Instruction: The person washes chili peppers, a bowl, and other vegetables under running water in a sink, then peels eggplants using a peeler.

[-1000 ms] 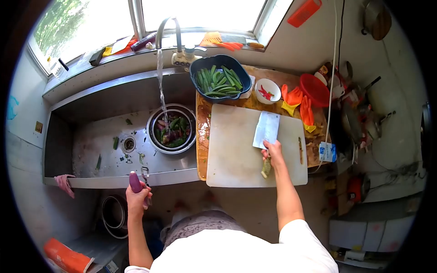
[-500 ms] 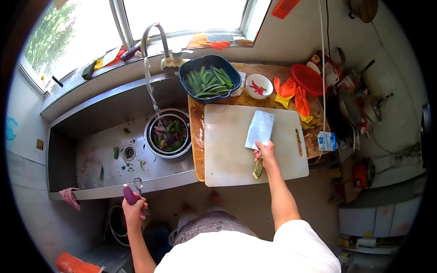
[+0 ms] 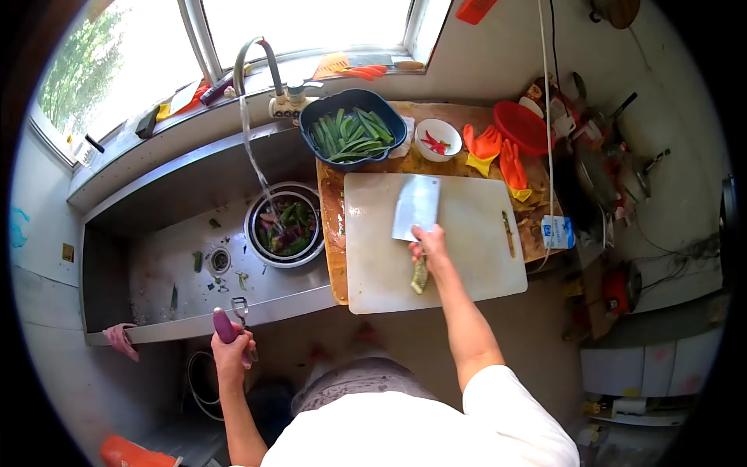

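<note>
My left hand (image 3: 231,352) grips a purple eggplant (image 3: 224,325) together with a metal peeler (image 3: 240,309), at the sink's front edge. Over the white cutting board (image 3: 475,257), my right hand (image 3: 429,247) is closed round the handle of a cleaver (image 3: 418,205); its broad blade points away from me. The cleaver's handle, partly hidden by the fingers, looks mottled green and brown (image 3: 419,278). Water from the curved faucet (image 3: 268,54) runs into a metal bowl (image 3: 254,241) of green and purple vegetables (image 3: 288,229) in the sink.
Behind the board stand a dark blue basin (image 3: 313,117) of green pods and a white bowl (image 3: 438,154) with red peppers. Orange gloves (image 3: 512,167) and a red lid (image 3: 521,128) lie to their right. A pink cloth (image 3: 121,341) hangs on the sink's left front edge.
My right hand has moved left across the board with the cleaver. My left hand still holds the eggplant and peeler. The camera view has shifted.
</note>
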`<state>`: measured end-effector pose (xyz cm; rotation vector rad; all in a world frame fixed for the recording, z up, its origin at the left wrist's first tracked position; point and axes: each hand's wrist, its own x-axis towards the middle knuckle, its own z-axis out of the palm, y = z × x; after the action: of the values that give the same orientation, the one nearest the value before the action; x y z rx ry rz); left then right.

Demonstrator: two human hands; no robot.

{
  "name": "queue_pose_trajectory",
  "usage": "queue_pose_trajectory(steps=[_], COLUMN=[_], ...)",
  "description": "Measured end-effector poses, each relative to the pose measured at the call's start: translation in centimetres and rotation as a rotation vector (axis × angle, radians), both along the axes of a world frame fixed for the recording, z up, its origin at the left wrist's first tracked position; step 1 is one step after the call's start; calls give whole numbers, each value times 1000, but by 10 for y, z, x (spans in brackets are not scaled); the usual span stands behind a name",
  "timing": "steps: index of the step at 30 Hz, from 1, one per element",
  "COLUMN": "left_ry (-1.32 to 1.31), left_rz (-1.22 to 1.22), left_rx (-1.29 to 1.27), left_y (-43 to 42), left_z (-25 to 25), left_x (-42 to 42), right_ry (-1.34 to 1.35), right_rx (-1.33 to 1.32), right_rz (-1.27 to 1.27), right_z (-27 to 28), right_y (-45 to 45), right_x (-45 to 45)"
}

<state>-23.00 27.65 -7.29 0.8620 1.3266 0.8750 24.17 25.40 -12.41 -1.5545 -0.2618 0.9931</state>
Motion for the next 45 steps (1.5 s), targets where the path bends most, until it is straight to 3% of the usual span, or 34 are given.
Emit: queue_pose_trajectory(steps=[4,8,11,16,22,26,30,32,37,42,45], left_ry=[31,15,32,2,-67,-52,2,-4,-30,-53,-41], left_rz=[20,19,27,-6,-71,-74,-66,-36,-23,-64,-81], left_rx=[23,-5,20,49,12,-7,19,42,71,7,-19], left_y=[3,-5,-6,8,11,6,8,10,16,14,14], left_z=[-2,-2,8,4,-9,-9,3,11,5,-13,-13], left_x=[-7,-8,-10,-12,-4,-2,-1,-4,-9,7,14], right_ry=[-125,-109,-130,-35,-34,-75,-66,-65,-79,-90,-135], right_rx=[-77,-53,-93,-23,-55,-159,-64,-74,-74,-139,-165], right_rz=[106,407,353,343,8,149,469,577,426,-49,-259], right_z=[6,-7,15,22,17,17,2,35,19,45,24], right_y=[-10,41,47,6,-75,-50,-3,2,-27,-134,-213], right_x=[13,-65,-117,-77,-8,-48,-127,-163,-110,-4,49])
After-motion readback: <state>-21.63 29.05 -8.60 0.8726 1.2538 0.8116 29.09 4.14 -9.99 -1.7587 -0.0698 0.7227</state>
